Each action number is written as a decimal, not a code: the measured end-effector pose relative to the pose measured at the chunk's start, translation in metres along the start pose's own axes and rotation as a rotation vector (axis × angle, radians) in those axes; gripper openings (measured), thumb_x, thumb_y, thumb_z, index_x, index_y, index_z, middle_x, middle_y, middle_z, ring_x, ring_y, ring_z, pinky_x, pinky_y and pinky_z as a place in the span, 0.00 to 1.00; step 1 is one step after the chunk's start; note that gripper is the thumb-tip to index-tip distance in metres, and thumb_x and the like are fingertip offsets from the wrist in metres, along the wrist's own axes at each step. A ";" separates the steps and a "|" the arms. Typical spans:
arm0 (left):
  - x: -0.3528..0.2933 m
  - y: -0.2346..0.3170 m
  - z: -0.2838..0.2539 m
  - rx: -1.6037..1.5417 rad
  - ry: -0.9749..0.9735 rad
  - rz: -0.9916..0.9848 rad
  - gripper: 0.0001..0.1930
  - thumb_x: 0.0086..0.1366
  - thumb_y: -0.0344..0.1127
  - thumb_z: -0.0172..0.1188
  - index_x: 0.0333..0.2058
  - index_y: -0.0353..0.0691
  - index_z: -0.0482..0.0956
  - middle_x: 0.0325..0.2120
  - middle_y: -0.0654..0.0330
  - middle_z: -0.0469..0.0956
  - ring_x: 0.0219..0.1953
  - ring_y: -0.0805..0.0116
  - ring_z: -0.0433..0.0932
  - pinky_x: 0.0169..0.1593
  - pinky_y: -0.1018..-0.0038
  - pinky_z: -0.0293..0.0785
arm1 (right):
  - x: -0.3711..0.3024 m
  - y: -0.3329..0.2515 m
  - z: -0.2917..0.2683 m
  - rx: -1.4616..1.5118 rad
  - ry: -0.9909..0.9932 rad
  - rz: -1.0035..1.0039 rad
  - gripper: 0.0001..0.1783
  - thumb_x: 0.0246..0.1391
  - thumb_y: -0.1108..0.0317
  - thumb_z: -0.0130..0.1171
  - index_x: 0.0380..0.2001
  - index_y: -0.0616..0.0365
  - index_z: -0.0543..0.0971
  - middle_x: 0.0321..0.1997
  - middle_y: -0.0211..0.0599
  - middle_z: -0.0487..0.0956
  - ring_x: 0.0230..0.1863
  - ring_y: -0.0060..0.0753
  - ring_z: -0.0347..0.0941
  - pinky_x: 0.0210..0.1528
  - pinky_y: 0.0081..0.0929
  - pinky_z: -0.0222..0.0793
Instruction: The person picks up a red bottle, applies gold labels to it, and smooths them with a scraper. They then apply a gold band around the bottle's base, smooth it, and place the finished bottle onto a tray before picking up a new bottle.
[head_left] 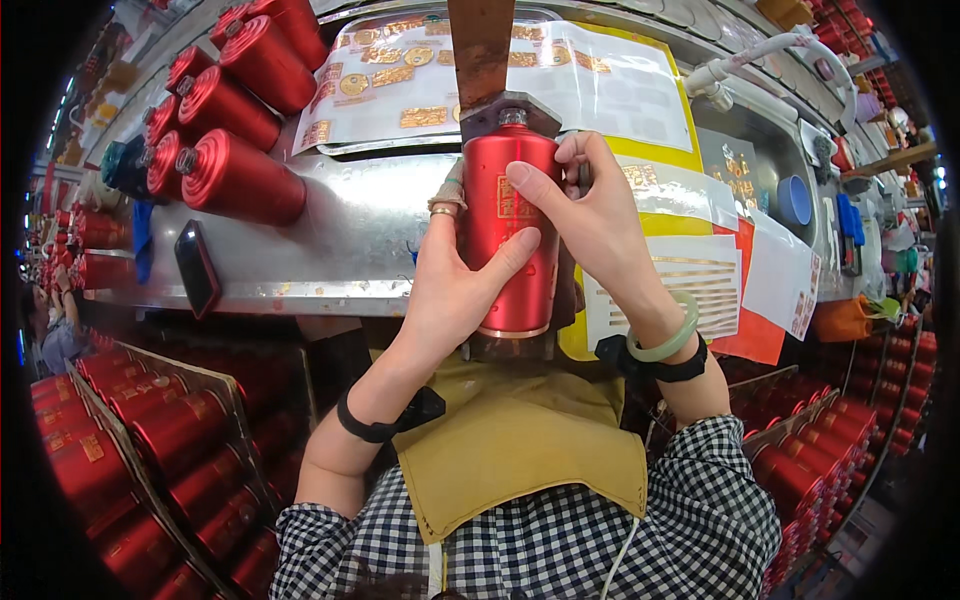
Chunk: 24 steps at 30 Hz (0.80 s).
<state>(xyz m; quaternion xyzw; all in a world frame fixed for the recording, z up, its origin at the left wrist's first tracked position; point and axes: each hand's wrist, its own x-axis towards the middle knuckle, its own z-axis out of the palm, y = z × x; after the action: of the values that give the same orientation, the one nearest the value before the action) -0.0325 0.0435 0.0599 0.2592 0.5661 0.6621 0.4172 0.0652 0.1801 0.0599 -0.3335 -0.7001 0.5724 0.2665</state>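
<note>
A glossy red bottle [505, 285] with a clear neck and a gold emblem lies in front of me, its neck pointing away. My left hand [450, 285] wraps its left side, thumb across the lower front and a covering on one finger. From the right, my right hand [597, 215] grips the upper part, its thumb pressed beside the gold emblem [518, 195]. The curled fingers of that hand are partly hidden along the bottle's edge. Against the neck end rests a dark metal bracket [510, 103] on a brown upright bar [482, 50].
More red bottles [240, 180] lie to the left, near a phone [197, 268]. Gold sticker sheets [400, 85] cover the bench behind. On the right are a striped paper [690, 280], a blue cup [794, 200] and a white pipe [760, 50]. Bottle racks [150, 430] flank me.
</note>
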 end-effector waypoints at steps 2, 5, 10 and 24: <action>0.000 -0.001 -0.002 0.001 -0.007 -0.002 0.35 0.66 0.32 0.70 0.66 0.31 0.61 0.56 0.50 0.75 0.57 0.66 0.78 0.59 0.66 0.78 | 0.001 0.001 0.000 -0.021 0.012 -0.007 0.24 0.55 0.58 0.76 0.38 0.60 0.72 0.32 0.28 0.71 0.34 0.18 0.64 0.36 0.21 0.63; -0.001 -0.003 -0.003 0.045 -0.018 0.050 0.34 0.69 0.34 0.68 0.68 0.31 0.61 0.58 0.51 0.75 0.58 0.67 0.77 0.61 0.67 0.76 | 0.001 0.002 0.001 -0.016 0.017 -0.009 0.23 0.55 0.58 0.76 0.38 0.59 0.72 0.32 0.27 0.71 0.34 0.18 0.65 0.36 0.20 0.63; 0.006 0.003 -0.022 -0.326 -0.093 -0.147 0.30 0.81 0.49 0.49 0.71 0.34 0.59 0.61 0.55 0.73 0.61 0.71 0.74 0.65 0.70 0.70 | -0.002 -0.009 -0.014 0.189 -0.055 0.231 0.19 0.62 0.57 0.70 0.40 0.60 0.75 0.35 0.24 0.75 0.33 0.13 0.69 0.34 0.15 0.66; 0.008 -0.003 -0.022 -0.182 -0.067 -0.094 0.38 0.72 0.35 0.65 0.72 0.32 0.54 0.62 0.48 0.71 0.63 0.66 0.74 0.66 0.67 0.71 | -0.012 -0.005 -0.010 0.225 -0.062 0.185 0.21 0.56 0.64 0.75 0.44 0.60 0.74 0.38 0.26 0.75 0.39 0.15 0.71 0.40 0.16 0.69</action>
<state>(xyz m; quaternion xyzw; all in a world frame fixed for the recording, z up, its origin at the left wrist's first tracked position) -0.0541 0.0387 0.0508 0.2154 0.5007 0.6815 0.4884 0.0790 0.1766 0.0673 -0.3469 -0.6056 0.6795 0.2264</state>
